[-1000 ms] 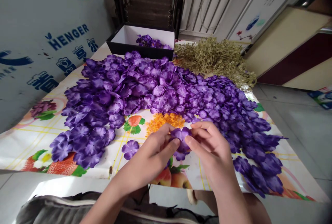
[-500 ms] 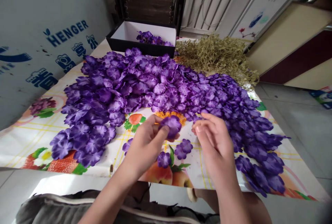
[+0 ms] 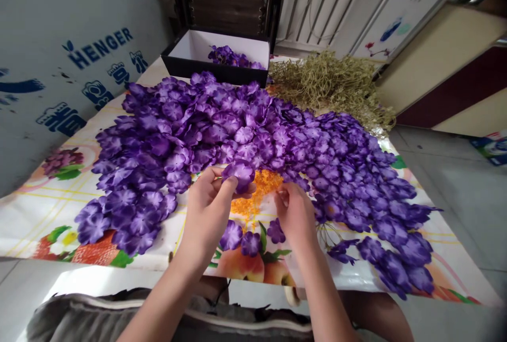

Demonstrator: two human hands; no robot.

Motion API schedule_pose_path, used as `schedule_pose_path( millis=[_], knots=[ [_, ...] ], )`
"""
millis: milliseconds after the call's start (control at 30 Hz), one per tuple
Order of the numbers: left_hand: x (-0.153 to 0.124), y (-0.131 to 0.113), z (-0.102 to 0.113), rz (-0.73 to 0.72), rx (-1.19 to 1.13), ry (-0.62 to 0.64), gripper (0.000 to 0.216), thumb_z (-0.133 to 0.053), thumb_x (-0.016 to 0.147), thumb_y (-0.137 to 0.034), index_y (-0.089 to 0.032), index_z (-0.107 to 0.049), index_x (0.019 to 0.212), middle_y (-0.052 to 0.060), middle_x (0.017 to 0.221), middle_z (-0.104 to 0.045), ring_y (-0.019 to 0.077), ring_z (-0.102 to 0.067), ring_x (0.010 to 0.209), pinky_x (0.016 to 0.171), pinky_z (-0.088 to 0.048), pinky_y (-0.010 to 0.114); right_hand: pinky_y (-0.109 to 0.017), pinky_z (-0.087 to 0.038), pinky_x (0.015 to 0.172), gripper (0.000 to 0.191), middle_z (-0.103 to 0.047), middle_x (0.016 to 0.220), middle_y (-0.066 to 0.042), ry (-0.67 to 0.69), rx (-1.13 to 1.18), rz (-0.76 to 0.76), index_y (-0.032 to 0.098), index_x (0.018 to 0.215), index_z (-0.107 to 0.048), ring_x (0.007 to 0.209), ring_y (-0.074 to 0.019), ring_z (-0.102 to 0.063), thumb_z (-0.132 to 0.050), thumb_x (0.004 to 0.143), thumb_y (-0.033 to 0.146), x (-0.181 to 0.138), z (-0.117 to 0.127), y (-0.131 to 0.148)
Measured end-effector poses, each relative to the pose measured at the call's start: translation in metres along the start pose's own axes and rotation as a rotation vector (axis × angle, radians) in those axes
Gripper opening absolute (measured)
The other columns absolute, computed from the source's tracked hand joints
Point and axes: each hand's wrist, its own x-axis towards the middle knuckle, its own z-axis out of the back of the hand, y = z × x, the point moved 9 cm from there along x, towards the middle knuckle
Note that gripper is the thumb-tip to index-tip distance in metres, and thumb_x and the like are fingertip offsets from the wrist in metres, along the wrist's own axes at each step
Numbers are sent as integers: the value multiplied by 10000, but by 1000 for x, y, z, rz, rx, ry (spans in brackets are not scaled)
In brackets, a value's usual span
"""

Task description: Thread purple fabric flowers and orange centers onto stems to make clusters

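While my left hand pinches a purple flower between thumb and fingers over the tabletop, my right hand is at the edge of the orange pile, its fingers bunched; I cannot tell whether they grip anything. Loose flowers lie between my forearms, and the big purple heap spreads beyond.

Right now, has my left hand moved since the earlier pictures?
Yes. Your left hand, holding a purple flower, has shifted leftward and closer to the black box.
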Motion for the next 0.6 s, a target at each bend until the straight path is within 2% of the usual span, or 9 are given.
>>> schedule_pose_path(
  millis=[167,367,600],
  knots=[
    [2,2,1,9,14,-3,50,-576,820,-201,-182,-555,779,-30,661,-684,144,-689,614,652,-561,276,-360,-426,647,130,-615,747,-108,-10,-34,-23,194,793,-545,745,-264,-577,-434,832,141,0,-1,1],
    [0,2,0,15,-13,21,61,-580,832,-181,-174,-562,774,-50,635,-649,128,-684,615,641,-552,250,-329,-388,586,113,-566,701,-50,14,66,-29,226,793,-473,675,-244,-568,-432,803,122,2,-2,-8],
    [1,1,-4,20,7,48,74,-573,840,-192,-180,-552,771,-45,645,-650,146,-699,643,642,-542,256,-328,-421,607,180,-633,718,-54,48,294,-69,191,858,-578,633,-217,-592,-404,822,158,5,9,-3]
  ],
)
